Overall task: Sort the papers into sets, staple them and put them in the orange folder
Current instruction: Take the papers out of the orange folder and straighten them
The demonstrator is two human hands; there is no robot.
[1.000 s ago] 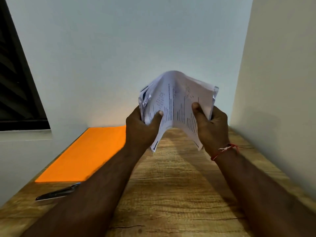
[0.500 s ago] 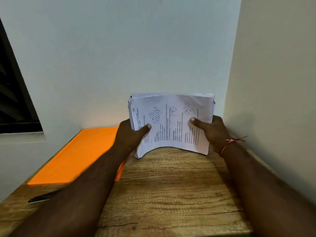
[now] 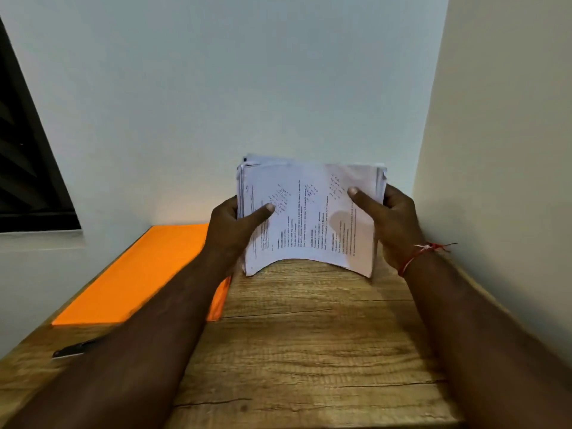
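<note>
— How many hands are in view?
— Two. The left hand (image 3: 230, 230) grips the left edge of the papers (image 3: 309, 218) and the right hand (image 3: 393, 224) grips the right edge. Each has its thumb across the printed front and its fingers behind.
— One stack or several?
— One stack, too many sheets to count. It stands upright over the far middle of the counter (image 3: 309, 351), bowed, so its lower edge arches up in the middle. I cannot tell whether its lower corners touch the wood.
— And folders?
— One orange folder (image 3: 148, 274). It lies flat and closed on the left of the counter, partly behind the left forearm.
— Anything else?
— One red and white thread (image 3: 414, 258) round the right wrist. One slim dark thing (image 3: 74, 349) lies near the folder's near edge, too blurred to name. One dark window (image 3: 28, 165) is in the wall on the left.
</note>
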